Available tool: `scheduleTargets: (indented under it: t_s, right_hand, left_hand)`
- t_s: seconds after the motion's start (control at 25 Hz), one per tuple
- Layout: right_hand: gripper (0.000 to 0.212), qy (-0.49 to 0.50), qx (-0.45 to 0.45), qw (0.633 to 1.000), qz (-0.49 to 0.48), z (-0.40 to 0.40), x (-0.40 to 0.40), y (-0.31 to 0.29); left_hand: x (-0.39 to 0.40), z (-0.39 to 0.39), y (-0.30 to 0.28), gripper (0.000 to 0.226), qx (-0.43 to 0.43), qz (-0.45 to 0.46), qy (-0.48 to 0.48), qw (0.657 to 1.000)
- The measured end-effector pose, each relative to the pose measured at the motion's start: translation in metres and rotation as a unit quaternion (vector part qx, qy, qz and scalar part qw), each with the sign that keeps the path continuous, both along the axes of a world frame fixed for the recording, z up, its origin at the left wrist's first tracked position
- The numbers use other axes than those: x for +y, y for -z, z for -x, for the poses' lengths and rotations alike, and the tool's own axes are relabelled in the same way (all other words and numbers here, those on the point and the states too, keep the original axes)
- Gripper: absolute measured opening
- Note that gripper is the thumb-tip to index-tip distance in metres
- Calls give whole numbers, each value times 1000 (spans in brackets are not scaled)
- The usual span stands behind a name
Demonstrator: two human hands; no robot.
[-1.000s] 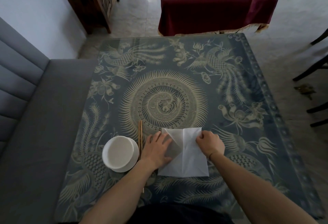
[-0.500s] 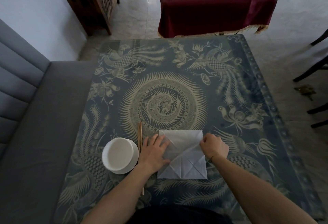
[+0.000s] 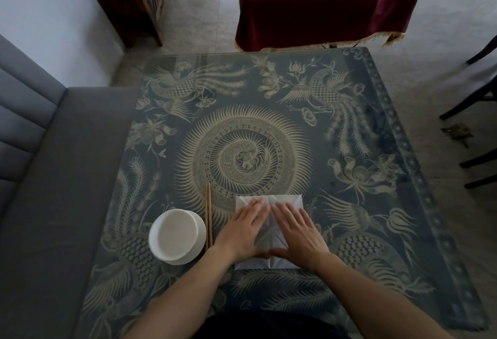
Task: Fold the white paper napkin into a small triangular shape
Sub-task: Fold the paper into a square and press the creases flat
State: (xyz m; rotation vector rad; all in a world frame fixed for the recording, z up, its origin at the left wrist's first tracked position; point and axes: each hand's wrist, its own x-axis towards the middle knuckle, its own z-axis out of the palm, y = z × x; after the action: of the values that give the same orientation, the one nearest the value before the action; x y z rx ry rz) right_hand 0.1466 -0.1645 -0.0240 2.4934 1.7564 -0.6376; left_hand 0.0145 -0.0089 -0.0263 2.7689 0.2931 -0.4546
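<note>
The white paper napkin (image 3: 282,199) lies flat as a creased square near the front of the patterned table (image 3: 349,129). My left hand (image 3: 243,231) rests palm down on its left half, fingers spread. My right hand (image 3: 297,231) presses flat on its right half. The thumbs almost meet over the napkin's lower middle. Fold lines show between the hands and along the far edge. Most of the napkin's middle is hidden under my palms.
A white bowl on a saucer (image 3: 177,236) sits left of my left hand. A pair of wooden chopsticks (image 3: 208,215) lies between bowl and napkin. A grey sofa (image 3: 53,177) runs along the left. A maroon-draped table (image 3: 322,2) stands beyond; dark chair legs (image 3: 476,96) are at right.
Both hands have let go of the napkin's edges and moved inward, now lying flat on it side by side. The lifted flap has been laid down flat.
</note>
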Motion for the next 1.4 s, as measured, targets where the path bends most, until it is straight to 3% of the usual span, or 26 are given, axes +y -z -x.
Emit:
scheduleTargets:
  t_s: [0.48, 0.84, 0.96, 1.16, 1.4]
  right_hand:
    - [152, 45, 22, 994, 99, -26, -17, 6]
    - [153, 65, 29, 992, 106, -33, -21, -4]
    - [145, 33, 3, 997, 74, -25, -19, -11]
    - [130, 1, -11, 997, 82, -8, -14, -3]
    - [145, 60, 23, 991, 115, -15, -24, -2]
  left_hand:
    - [28, 3, 10, 154, 145, -46, -2, 988]
    - [34, 9, 6, 155, 129, -44, -9, 991]
    - [32, 11, 0, 148, 87, -38, -5, 995]
    - [17, 13, 6, 128, 87, -64, 0, 994]
    - [26, 15, 2, 146, 140, -54, -26, 988]
